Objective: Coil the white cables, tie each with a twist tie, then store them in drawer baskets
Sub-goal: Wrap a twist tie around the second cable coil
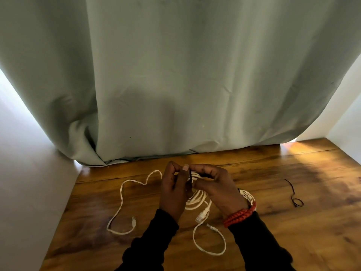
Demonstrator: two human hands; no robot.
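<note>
Beside a spare tie, both hands' grip pinching twist tie on coil.

This looks like a room in a home. A long grey-green curtain hangs down to a glossy wooden tabletop, with daylight showing at its edges, and plain white walls close in on both sides.
</note>
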